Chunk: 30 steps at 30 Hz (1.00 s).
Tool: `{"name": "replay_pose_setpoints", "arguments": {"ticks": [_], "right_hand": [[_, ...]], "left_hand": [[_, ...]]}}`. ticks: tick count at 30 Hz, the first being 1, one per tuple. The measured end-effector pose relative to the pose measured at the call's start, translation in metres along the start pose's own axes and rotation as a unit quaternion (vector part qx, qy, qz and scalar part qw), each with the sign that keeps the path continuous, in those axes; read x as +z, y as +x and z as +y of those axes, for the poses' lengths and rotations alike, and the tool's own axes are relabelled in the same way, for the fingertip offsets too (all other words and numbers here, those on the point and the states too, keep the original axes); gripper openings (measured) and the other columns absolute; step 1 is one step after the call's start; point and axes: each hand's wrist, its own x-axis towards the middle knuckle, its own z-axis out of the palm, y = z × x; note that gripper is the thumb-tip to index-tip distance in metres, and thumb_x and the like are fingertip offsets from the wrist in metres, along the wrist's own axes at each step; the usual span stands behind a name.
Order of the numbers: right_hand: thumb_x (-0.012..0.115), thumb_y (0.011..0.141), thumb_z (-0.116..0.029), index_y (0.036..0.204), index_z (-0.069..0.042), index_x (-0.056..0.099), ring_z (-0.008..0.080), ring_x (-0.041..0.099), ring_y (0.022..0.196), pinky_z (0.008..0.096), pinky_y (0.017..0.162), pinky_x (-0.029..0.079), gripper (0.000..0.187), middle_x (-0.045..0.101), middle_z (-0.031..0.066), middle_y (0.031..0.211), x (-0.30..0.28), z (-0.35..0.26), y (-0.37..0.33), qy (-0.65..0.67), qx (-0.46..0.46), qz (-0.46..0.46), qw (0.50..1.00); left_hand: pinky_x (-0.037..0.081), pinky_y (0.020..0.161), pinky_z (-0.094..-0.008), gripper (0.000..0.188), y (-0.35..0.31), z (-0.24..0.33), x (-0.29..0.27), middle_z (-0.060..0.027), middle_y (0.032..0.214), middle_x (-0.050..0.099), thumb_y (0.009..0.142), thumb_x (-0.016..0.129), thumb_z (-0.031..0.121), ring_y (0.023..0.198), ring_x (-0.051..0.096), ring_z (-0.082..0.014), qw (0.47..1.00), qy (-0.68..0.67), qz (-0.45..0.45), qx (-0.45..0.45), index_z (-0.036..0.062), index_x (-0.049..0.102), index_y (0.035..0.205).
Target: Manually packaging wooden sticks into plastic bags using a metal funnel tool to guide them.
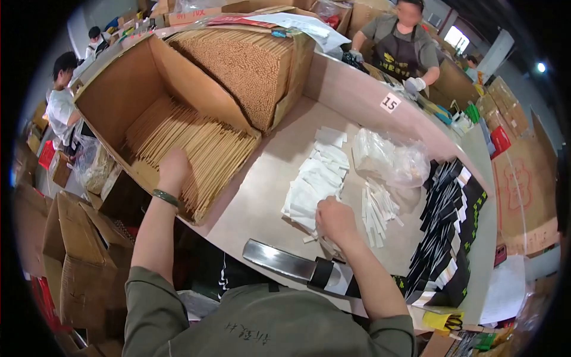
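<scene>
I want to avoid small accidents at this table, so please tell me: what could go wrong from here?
The left hand is at the loose sticks in the open box; it might push some out of line. The right hand is at the flat white pieces, which overlap in a loose pile; some could slide apart. Narrow white strips lie close beside that pile, so the two might get mixed.

- Prob. a packing workshop; distant parts too blurry to be sure
- Cartons [517,220] stacked abt.
- Bench [253,199] w/ no. tag [390,103], bulk sticks [205,149], paper slips [315,178]
- Co-worker [427,50] opp., apron [395,56] & gloves [414,86] on
</scene>
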Motion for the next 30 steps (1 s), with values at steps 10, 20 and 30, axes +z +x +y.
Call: {"name": "replay_pose_setpoints", "arguments": {"ticks": [10, 20, 30], "right_hand": [[0.070, 0.079, -0.014, 0.073, -0.007, 0.065, 0.0329, 0.060, 0.073, 0.0457, 0.066, 0.047, 0.011, 0.060, 0.0107, 0.076, -0.002, -0.068, -0.115, 0.191, -0.051, 0.004, 0.980], [0.076, 0.076, -0.017, 0.090, -0.007, 0.067, 0.0294, 0.058, 0.085, 0.0414, 0.075, 0.044, 0.019, 0.061, 0.0078, 0.085, -0.004, -0.077, -0.115, 0.172, -0.022, 0.057, 0.983], [0.074, 0.081, -0.014, 0.093, -0.004, 0.065, 0.0301, 0.059, 0.091, 0.0401, 0.082, 0.046, 0.017, 0.063, 0.0104, 0.097, -0.014, -0.050, -0.155, 0.229, -0.013, 0.135, 0.964]], "left_hand": [[0.050, 0.075, -0.0475, 0.012, -0.023, -0.024, 0.010, -0.0216, 0.092, 0.065, 0.086, 0.058, 0.012, 0.090, 0.063, -0.0406, 0.994, -0.083, 0.023, 0.071, 0.0031, 0.064, 0.092], [0.049, 0.079, -0.0505, 0.015, -0.024, -0.012, 0.009, -0.0207, 0.098, 0.066, 0.093, 0.055, 0.014, 0.095, 0.062, -0.0415, 0.994, -0.071, 0.000, 0.087, 0.0035, 0.060, 0.102], [0.047, 0.078, -0.0514, 0.015, -0.027, -0.024, 0.008, -0.0275, 0.099, 0.062, 0.092, 0.048, 0.007, 0.094, 0.058, -0.0481, 0.992, -0.026, -0.052, 0.115, -0.0002, 0.055, 0.104]]}}
